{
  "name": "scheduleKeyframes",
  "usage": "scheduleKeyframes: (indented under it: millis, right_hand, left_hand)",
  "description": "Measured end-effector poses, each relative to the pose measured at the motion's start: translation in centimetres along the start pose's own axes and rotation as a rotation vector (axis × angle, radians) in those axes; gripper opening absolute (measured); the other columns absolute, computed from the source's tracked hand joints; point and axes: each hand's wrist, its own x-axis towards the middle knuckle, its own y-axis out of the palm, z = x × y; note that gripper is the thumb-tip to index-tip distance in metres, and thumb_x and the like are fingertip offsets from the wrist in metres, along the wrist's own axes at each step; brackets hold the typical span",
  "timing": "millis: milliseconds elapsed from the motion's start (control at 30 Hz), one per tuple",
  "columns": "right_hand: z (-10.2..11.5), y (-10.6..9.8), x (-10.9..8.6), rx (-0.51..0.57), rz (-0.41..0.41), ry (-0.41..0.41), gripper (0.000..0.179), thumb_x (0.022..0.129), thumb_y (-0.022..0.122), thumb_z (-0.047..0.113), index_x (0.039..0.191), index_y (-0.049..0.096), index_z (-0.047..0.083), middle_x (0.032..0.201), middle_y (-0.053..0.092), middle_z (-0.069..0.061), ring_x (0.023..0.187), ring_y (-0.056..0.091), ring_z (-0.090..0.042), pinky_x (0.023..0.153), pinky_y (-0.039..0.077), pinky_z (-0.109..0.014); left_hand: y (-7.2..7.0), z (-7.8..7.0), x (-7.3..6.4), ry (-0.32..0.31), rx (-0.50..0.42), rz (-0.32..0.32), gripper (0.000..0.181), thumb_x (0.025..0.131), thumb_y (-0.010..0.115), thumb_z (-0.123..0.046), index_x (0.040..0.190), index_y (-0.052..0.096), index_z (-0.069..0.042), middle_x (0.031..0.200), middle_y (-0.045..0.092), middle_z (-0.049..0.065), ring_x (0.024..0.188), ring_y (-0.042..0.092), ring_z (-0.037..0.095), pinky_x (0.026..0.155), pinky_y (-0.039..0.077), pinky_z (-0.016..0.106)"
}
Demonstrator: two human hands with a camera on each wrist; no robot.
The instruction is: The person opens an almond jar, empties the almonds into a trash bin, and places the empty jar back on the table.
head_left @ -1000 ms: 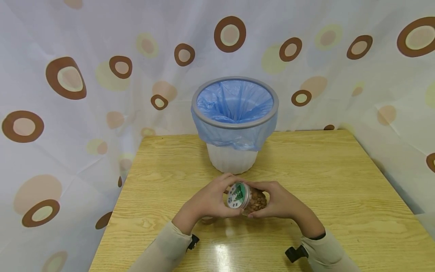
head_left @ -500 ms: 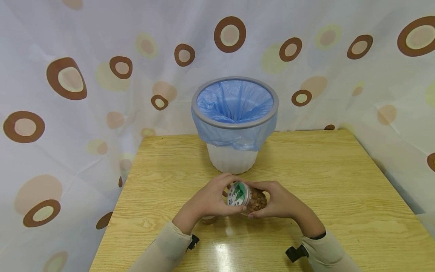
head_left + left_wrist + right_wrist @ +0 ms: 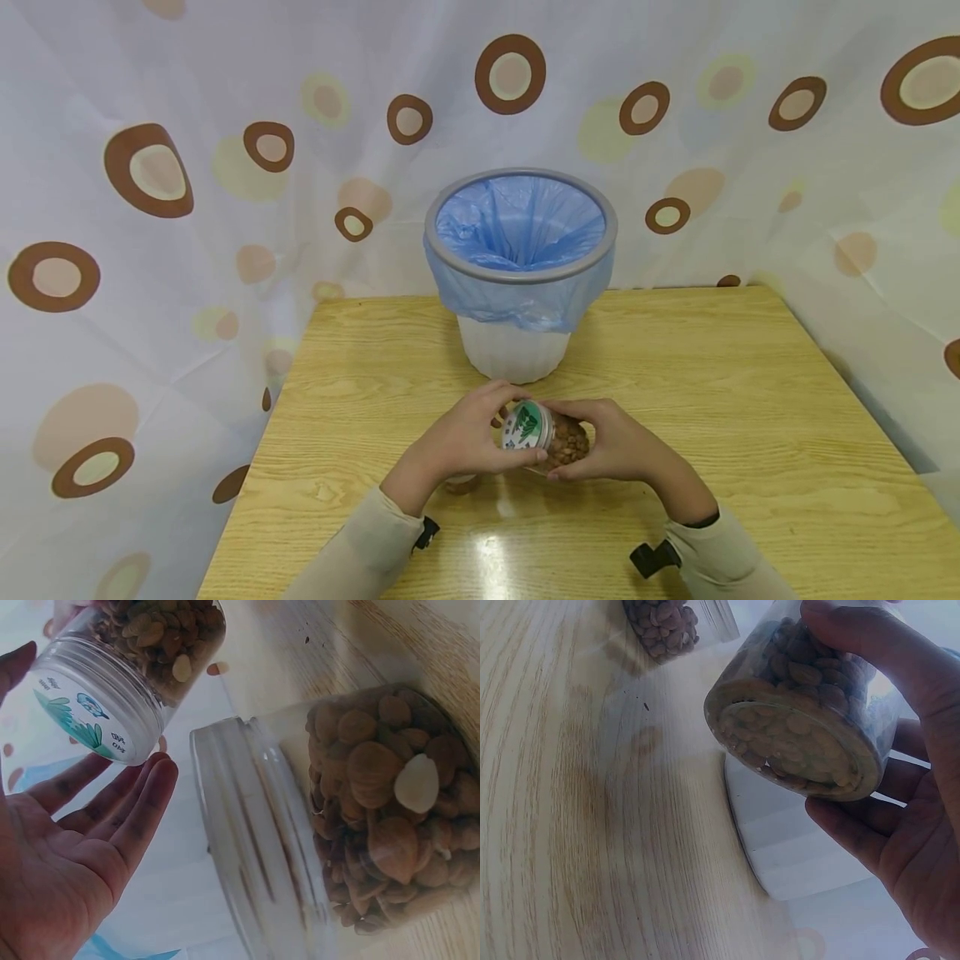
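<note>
A clear jar of brown almond-like kernels is held tilted between both hands above the wooden table. Its round lid, white with green leaves, faces left and up. My left hand grips the lid with thumb and fingers on opposite sides of its rim. My right hand holds the jar's body near the base; the right wrist view shows the jar bottom between thumb and fingers. A second jar of kernels stands on the table below my left hand, mostly hidden by it in the head view.
Behind the hands stands a white bin with a grey rim and a blue liner bag folded over its outside. The wooden table reaches back to a hanging patterned cloth.
The print on the lid has turned slightly, and my left thumb has shifted a little along the rim. My right hand and the second jar have stayed in place.
</note>
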Motion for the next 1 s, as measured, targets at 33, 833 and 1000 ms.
scheduleKeyframes:
  millis: [33, 833, 1000]
  right_hand:
    - [0.01, 0.01, -0.01, -0.001, -0.001, -0.001, 0.084, 0.078, 0.096, 0.045, 0.149, 0.062, 0.018, 0.138, 0.072, 0.002, 0.118, 0.071, -0.014, 0.096, 0.062, -0.041]
    - [-0.11, 0.24, -0.13, -0.002, -0.006, 0.004, 0.089, 0.077, 0.096, 0.045, 0.152, 0.060, 0.013, 0.141, 0.070, -0.002, 0.121, 0.071, -0.017, 0.096, 0.062, -0.043]
    - [-0.14, 0.24, -0.13, -0.001, -0.003, 0.006, 0.090, 0.077, 0.096, 0.045, 0.153, 0.059, 0.014, 0.141, 0.070, -0.002, 0.120, 0.071, -0.017, 0.096, 0.062, -0.043]
  left_hand:
    - [0.01, 0.01, -0.01, 0.002, 0.009, -0.001, 0.071, 0.086, 0.081, -0.061, 0.142, 0.063, -0.022, 0.133, 0.062, -0.009, 0.114, 0.062, 0.012, 0.095, 0.060, 0.039]
    - [0.01, 0.59, 0.05, 0.237, -0.046, 0.035, 0.088, 0.073, 0.086, -0.021, 0.155, 0.053, -0.018, 0.154, 0.044, -0.001, 0.137, 0.051, 0.017, 0.111, 0.052, 0.039]
    - [0.17, 0.69, 0.04, 0.246, -0.051, 0.054, 0.087, 0.073, 0.083, -0.018, 0.155, 0.052, -0.019, 0.150, 0.047, -0.003, 0.133, 0.052, 0.015, 0.110, 0.053, 0.040]
